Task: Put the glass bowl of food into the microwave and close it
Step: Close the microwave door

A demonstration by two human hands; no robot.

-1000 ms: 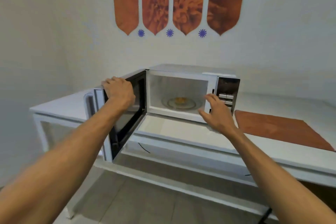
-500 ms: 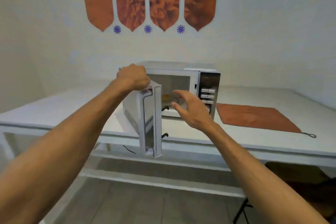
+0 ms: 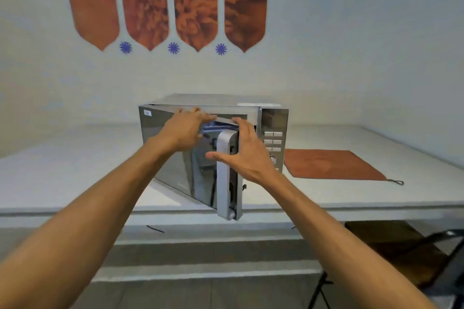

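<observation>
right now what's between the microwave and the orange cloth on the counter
Nothing: in the head view only a short bare strip of white counter separates the microwave from the orange cloth.

soft, even, cool indoor light, moderately bright, source not visible. faint shadow under the white table edge. mirror glare and reflections across the microwave door. slight overall softness, more blur on the near forearms and the dark chair at lower right. wide-angle bending toward the edges, table line curved.
</observation>
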